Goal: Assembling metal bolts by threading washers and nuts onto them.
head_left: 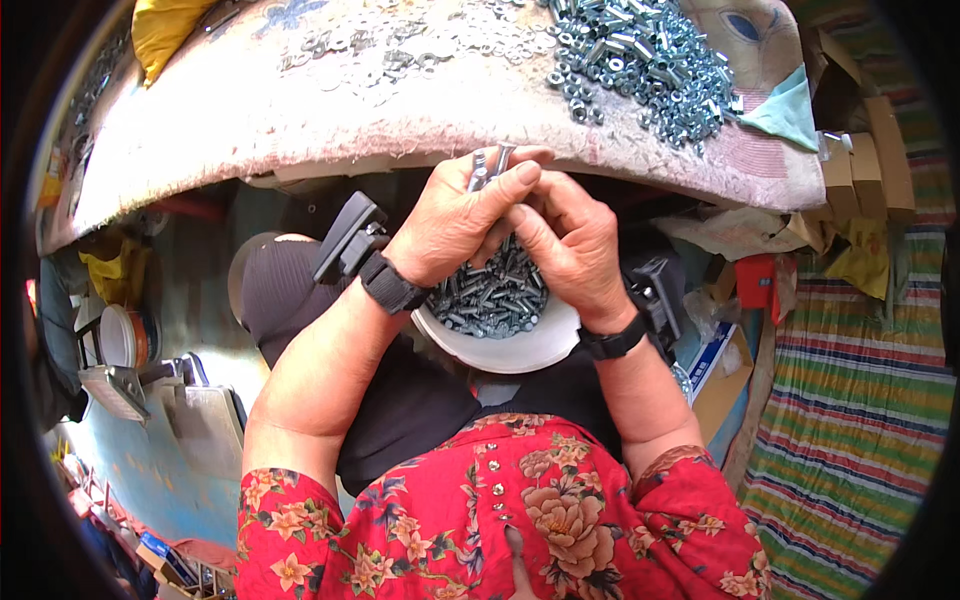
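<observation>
My left hand is closed around metal bolts, whose ends stick up between thumb and fingers. Close against it, my right hand has its thumb and fingers pinched together; whatever they grip is hidden from view. Both hands are above a white bowl that sits between my knees. Many small silvery bolts fill the bowl. Just beyond my hands is the front edge of a cloth-covered table.
A heap of nuts and metal sleeves lies at the table's right, with flat washers spread left of it. A teal cloth hangs at the right corner. Cardboard boxes and a red container stand at right.
</observation>
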{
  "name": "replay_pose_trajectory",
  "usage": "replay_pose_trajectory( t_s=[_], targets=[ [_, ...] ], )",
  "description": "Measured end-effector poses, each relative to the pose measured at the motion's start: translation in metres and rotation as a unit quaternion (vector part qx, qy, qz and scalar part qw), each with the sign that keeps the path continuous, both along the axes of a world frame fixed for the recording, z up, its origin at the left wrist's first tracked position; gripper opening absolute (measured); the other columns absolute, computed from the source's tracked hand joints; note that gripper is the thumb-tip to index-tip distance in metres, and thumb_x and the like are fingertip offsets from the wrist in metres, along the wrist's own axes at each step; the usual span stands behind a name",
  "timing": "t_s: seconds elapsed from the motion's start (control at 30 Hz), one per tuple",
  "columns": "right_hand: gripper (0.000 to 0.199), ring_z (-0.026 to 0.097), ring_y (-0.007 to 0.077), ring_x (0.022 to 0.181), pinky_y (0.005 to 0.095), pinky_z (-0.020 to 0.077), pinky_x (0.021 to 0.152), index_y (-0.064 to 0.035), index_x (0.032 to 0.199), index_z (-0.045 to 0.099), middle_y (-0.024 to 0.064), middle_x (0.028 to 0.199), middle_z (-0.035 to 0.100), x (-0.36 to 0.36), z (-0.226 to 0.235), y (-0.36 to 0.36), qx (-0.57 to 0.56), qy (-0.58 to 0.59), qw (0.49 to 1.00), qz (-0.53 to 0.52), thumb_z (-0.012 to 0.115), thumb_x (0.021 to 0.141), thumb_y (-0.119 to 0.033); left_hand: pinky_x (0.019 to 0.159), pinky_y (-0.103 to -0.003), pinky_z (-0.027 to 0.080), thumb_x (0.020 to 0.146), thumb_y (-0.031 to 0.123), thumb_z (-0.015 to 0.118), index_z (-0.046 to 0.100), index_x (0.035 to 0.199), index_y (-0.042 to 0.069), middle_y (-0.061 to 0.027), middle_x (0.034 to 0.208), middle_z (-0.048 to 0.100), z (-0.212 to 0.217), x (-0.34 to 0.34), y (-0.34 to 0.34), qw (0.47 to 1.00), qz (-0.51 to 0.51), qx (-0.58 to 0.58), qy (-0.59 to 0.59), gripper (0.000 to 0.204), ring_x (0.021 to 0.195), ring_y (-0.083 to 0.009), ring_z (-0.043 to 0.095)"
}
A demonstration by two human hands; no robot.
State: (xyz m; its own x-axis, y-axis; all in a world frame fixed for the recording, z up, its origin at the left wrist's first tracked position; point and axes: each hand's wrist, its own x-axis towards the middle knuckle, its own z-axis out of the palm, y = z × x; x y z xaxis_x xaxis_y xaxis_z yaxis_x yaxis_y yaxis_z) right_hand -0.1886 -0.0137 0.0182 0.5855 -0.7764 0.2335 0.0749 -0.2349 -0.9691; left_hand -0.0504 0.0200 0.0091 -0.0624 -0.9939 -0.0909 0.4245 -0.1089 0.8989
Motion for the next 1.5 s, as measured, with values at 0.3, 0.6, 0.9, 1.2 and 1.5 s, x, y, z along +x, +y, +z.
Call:
replay_pose_trajectory(
  t_s=[0.3,0.6,0.9,1.2,1.5],
  targets=[
    [0.006,0.05,0.0032,0.055,0.018,0.0393,0.049,-0.0004,0.088,0.049,0.0004,0.064,0.055,-0.012,0.019,-0.023,0.041,0.01,0.998,-0.047,0.054,0.088,-0.004,0.033,-0.017,0.033,0.09,0.027,0.054,0.058,0.086,0.004,-0.0027,0.061,0.057,-0.008,0.006,-0.004,0.99,0.101,0.082,0.058,0.023,0.04,-0.0055,0.047],
    [0.012,0.049,0.003,0.049,0.0185,0.0378,0.044,-0.0013,0.089,0.055,0.0006,0.06,0.056,-0.004,0.024,-0.084,0.058,0.086,0.992,-0.071,0.056,0.089,-0.014,0.035,-0.018,0.021,0.09,0.021,0.056,0.059,0.087,0.003,0.0075,0.052,0.038,-0.005,0.007,-0.005,0.99,0.018,0.081,0.11,0.018,0.039,-0.0011,0.03],
    [0.022,0.063,0.0274,0.063,0.0356,0.049,0.061,-0.0052,0.087,0.059,0.0142,0.07,0.064,0.015,-0.005,-0.198,-0.407,0.439,0.748,-0.286,0.067,0.075,-0.022,0.035,-0.017,0.022,0.09,0.022,0.056,0.058,0.087,0.001,0.0069,0.052,0.036,-0.002,0.014,-0.011,0.989,0.019,0.092,0.11,0.022,0.041,-0.0017,0.028],
    [0.012,0.062,0.0128,0.065,0.0223,0.0477,0.056,0.0,0.093,0.052,0.0099,0.079,0.064,-0.015,0.006,-0.149,-0.055,-0.032,0.992,-0.114,0.049,0.082,0.005,0.035,-0.017,0.023,0.089,0.026,0.057,0.059,0.089,0.002,0.0055,0.052,0.039,-0.007,0.018,-0.012,0.994,0.03,0.073,0.079,0.023,0.039,-0.0019,0.03],
    [0.012,0.063,0.0155,0.064,0.0247,0.0505,0.059,-0.0017,0.091,0.054,0.0101,0.078,0.064,-0.013,0.01,-0.1,0.02,-0.086,0.995,-0.048,0.061,0.085,-0.009,0.034,-0.018,0.022,0.089,0.026,0.057,0.06,0.089,0.003,0.0056,0.05,0.038,-0.009,0.013,-0.012,0.997,0.047,0.054,0.029,0.023,0.037,-0.0024,0.029]
  ],
)
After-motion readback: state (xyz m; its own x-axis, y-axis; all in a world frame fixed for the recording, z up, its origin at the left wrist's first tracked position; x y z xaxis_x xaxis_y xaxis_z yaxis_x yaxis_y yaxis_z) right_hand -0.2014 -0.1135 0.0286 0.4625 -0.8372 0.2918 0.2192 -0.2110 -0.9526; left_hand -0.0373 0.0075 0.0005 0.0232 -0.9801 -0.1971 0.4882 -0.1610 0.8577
